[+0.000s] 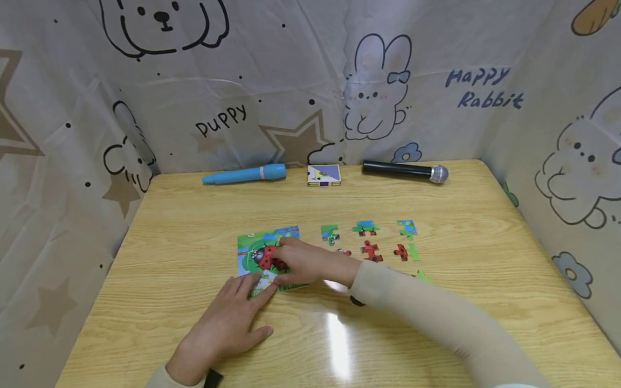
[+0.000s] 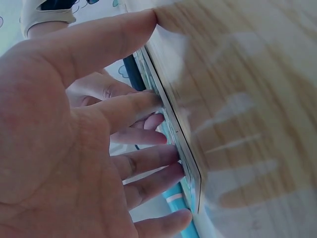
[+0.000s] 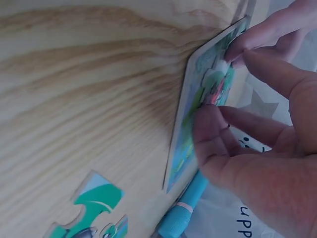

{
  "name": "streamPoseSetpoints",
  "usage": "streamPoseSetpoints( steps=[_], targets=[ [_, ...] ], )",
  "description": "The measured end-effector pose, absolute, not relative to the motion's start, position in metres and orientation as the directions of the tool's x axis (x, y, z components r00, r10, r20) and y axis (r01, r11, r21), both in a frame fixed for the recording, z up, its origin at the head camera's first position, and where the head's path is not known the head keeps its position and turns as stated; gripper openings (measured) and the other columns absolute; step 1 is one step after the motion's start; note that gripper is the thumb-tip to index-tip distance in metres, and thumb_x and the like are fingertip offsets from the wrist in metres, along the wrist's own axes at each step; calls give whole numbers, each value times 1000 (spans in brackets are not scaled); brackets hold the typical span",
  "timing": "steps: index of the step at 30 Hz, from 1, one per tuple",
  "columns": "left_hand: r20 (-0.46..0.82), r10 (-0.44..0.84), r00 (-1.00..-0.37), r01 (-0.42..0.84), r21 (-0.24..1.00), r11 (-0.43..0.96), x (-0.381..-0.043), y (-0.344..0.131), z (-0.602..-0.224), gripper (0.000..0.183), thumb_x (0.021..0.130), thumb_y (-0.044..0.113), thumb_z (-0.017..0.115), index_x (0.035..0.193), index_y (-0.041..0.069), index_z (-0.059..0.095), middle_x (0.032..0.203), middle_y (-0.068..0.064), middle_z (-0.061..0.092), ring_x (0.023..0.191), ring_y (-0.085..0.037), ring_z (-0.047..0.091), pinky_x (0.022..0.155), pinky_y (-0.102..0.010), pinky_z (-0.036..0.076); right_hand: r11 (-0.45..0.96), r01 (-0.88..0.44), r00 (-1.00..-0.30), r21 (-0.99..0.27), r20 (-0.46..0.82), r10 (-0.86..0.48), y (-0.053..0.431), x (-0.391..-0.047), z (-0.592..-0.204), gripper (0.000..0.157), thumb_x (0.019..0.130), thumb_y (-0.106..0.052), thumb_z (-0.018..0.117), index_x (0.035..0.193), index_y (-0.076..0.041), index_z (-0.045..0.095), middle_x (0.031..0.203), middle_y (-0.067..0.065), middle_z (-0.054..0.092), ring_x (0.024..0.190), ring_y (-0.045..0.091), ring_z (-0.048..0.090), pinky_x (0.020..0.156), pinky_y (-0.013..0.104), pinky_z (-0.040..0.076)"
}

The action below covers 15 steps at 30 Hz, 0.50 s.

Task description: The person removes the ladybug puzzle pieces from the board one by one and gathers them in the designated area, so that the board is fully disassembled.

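A ladybug jigsaw puzzle (image 1: 246,242) lies flat on the table in front of the person. The left hand (image 1: 228,312) rests at its lower left, fingertips on the puzzle's near edge, thumb spread out on the table. Reaching in from the right, the right hand (image 1: 305,261) touches the picture with bent fingers over the red ladybug, hiding part of it. In the right wrist view, the thumb of the right hand (image 3: 267,148) stands apart from those fingers, near the other hand's fingertips. The left wrist view shows the left hand (image 2: 64,129) with long, separated fingers.
Several loose puzzle pieces, among them a red one (image 1: 371,251), lie right of the puzzle, some hidden by the right arm. Along the back of the table (image 1: 170,215) are a blue pen-like stick (image 1: 242,174), a card box (image 1: 324,175) and a black microphone (image 1: 402,170). Printed cloth (image 1: 291,81) surrounds it.
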<state>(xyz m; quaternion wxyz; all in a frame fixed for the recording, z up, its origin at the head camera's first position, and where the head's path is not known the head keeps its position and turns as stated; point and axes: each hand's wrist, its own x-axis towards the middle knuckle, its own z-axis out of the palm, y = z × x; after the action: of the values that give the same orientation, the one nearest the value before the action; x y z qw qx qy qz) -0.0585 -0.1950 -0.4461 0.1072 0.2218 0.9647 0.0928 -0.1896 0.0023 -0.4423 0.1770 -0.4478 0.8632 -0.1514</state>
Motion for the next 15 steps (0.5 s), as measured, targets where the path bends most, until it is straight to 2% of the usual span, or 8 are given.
streamPoseSetpoints(
  steps=[5,11,15],
  targets=[
    [-172,444,-879,403,227,886,-59,-196,-445,82,90,51,78,161,23,45,162,-18,43,149,-41,40,124,-67,31,589,-699,-553,-406,-216,-805,-1,-186,-439,31,96,-28,78,121,-10,72,96,1,66,93,16,51,80,30,43],
    [-149,451,-880,414,224,882,-60,-194,-446,83,89,51,78,160,22,46,159,-19,45,146,-42,43,123,-66,33,656,-629,-610,-416,-259,-749,-4,-183,-439,38,93,-25,81,125,-10,69,110,-1,72,103,16,60,95,33,52],
    [-113,460,-881,428,226,875,-60,-193,-448,90,88,51,80,162,18,42,154,-19,48,142,-40,47,120,-57,42,683,-545,-638,-486,-289,-714,-5,-188,-442,40,87,-20,87,119,-8,65,106,1,70,95,14,61,85,29,55]
  ],
)
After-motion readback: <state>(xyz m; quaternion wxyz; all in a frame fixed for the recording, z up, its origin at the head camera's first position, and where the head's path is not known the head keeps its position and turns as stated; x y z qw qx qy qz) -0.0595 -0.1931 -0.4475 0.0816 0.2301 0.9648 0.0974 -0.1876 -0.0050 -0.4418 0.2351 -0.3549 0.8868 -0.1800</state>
